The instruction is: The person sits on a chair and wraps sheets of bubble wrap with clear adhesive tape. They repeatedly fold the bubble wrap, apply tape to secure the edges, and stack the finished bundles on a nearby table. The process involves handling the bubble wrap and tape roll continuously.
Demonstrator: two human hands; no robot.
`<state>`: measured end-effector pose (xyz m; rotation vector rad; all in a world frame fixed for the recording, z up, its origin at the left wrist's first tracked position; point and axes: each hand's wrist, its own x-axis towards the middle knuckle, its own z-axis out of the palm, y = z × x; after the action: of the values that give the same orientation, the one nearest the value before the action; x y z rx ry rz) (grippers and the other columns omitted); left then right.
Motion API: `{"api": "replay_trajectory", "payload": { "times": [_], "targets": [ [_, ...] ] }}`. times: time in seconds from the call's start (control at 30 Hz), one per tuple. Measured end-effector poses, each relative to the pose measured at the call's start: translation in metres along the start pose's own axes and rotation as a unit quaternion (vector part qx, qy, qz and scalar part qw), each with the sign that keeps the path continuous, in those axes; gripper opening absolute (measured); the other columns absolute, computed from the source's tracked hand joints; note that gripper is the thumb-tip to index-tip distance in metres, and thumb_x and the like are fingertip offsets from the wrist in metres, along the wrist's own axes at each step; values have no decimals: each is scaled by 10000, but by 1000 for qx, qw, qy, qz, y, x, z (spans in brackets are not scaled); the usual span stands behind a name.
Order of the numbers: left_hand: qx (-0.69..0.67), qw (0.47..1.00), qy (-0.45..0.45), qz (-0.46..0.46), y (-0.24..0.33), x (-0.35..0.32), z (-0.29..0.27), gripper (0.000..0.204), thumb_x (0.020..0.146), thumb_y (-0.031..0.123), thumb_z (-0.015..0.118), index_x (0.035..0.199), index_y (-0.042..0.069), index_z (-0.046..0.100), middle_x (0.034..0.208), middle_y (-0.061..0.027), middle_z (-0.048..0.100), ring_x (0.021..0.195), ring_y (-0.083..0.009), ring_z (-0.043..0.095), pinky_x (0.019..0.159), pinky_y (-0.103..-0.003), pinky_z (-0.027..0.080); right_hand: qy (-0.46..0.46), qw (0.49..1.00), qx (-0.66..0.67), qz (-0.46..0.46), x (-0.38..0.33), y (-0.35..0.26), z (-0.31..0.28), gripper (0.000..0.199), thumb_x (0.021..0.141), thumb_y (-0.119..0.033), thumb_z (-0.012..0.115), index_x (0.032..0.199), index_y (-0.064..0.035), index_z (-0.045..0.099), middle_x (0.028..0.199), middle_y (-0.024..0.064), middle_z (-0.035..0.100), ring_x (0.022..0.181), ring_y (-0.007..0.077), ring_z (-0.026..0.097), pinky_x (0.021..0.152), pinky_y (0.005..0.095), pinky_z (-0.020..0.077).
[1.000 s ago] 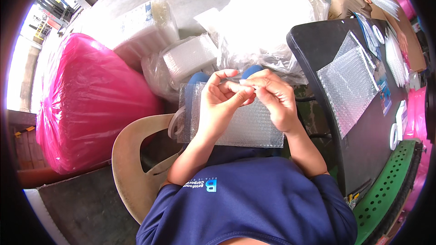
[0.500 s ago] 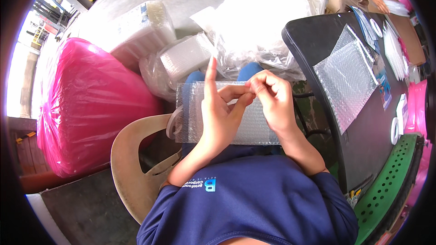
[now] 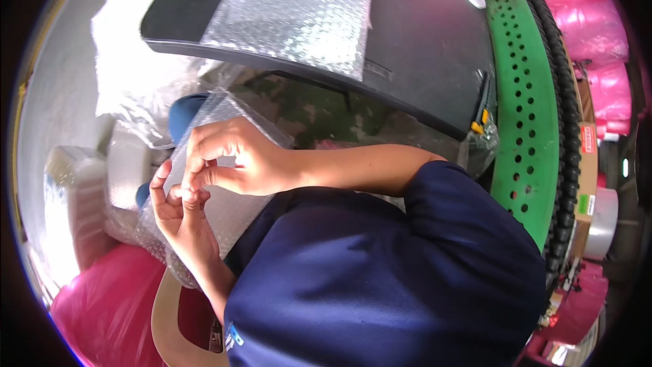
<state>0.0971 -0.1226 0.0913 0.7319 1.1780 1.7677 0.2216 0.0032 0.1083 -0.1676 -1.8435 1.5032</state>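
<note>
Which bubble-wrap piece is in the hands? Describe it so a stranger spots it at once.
Start at the black table, where a flat bubble-wrap sheet lies. Drop below its near edge to the lap: the bubble-wrap pouch sits there, pinched by the left hand and right hand. Only this piece is held.
</note>
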Motion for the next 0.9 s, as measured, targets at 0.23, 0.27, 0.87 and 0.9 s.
{"api": "replay_trajectory", "payload": {
  "times": [0.23, 0.27, 0.87, 0.9],
  "targets": [
    [234, 968, 86, -37, 7, 0, 0, 325, 990, 105, 542, 1295, -5, 517, 892, -74, 663, 855, -107, 616, 824, -256, 494, -284, 931, -132, 187, -29, -157, -159, 116, 880, -71, 626, 910, 13, 700, 826, 100, 689, 715, 195, 660, 657, 291, 513],
    [245, 963, 104, -35, 6, 1, -15, 327, 996, 125, 538, 1298, 3, 523, 925, -74, 662, 885, -107, 607, 840, -253, 483, -285, 882, -205, 316, -38, -206, -178, 147, 884, -99, 631, 919, 23, 704, 766, 98, 677, 693, 186, 665, 627, 285, 517],
    [617, 786, 39, 23, -80, 123, -108, 601, 944, 509, 517, 1305, 31, 567, 1269, -232, 589, 1204, -366, 539, 1030, -451, 397, 207, 576, -292, 735, -329, -249, -293, 128, 734, 26, 575, 804, 27, 682, 737, 126, 678, 669, 238, 681, 588, 339, 553],
    [654, 756, 6, -25, -95, 120, -105, 655, 937, 572, 505, 1303, 33, 572, 1293, -255, 573, 1235, -403, 521, 1050, -478, 380, 237, 593, -255, 726, -344, -250, -300, 141, 717, 64, 567, 796, 27, 678, 744, 139, 674, 682, 271, 685, 577, 357, 553]
  ]
}}
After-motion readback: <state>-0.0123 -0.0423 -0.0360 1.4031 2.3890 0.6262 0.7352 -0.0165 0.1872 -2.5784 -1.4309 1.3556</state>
